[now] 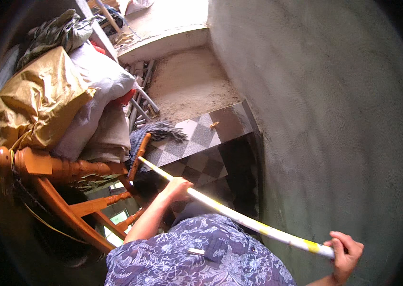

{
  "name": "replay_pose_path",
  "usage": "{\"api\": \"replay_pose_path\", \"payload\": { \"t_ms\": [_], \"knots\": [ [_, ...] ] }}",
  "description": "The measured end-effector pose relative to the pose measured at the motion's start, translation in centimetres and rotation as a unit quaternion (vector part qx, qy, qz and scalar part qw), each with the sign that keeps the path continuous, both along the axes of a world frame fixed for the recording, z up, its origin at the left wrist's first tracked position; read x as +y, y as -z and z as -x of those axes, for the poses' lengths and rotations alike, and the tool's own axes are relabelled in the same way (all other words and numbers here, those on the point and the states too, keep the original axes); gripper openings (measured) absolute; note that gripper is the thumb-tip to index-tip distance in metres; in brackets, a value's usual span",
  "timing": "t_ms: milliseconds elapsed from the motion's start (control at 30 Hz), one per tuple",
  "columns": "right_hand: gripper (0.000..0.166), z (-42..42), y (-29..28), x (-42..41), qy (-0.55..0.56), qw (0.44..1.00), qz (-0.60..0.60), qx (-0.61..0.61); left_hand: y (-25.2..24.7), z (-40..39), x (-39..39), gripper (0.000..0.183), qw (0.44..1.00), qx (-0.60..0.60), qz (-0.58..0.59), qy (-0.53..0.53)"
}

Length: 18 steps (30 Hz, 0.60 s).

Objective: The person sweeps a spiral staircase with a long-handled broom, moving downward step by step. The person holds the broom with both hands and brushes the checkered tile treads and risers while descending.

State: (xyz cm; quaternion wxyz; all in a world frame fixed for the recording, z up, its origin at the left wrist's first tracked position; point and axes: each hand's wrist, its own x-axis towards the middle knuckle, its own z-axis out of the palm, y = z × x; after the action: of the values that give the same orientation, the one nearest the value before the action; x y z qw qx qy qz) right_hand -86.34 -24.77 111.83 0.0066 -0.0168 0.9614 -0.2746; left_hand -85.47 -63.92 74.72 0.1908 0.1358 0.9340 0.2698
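Note:
A mop with a white and yellow pole point(237, 215) lies slantwise across the view in front of my body. My left hand point(178, 188) is closed around the pole below its head end. Near the other end, at the lower right, my right hand point(346, 250) grips the pole by its tip. The mop's grey-blue strands point(165, 131) rest on the edge of the checkered tiled step point(196, 134), beside an orange-brown wooden piece point(140, 155) at the pole's far end. Whether that piece belongs to the mop or to the railing, I cannot tell.
A wooden stair railing point(69, 211) runs along the left. Behind it are piled a gold-coloured sack point(44, 100), white sacks point(105, 77) and metal pipes point(146, 102). A grey plastered wall point(323, 118) stands at the right. Dark tiled steps point(201, 171) drop below the landing's edge.

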Motion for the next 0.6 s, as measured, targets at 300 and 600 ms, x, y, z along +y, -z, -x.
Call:
{"api": "replay_pose_path", "payload": {
  "t_ms": [300,600],
  "knots": [
    [0.011,-4.0,1.2,4.4,0.123,0.992,0.024,-0.027,2.3,-0.8,3.9,0.018,0.998,-0.002,0.019,0.066],
    [0.019,-11.4,-3.0,9.8,0.35,0.926,-0.009,-0.145,-2.1,4.1,15.7,0.017,0.961,-0.109,-0.054,0.249]
  ]
}}
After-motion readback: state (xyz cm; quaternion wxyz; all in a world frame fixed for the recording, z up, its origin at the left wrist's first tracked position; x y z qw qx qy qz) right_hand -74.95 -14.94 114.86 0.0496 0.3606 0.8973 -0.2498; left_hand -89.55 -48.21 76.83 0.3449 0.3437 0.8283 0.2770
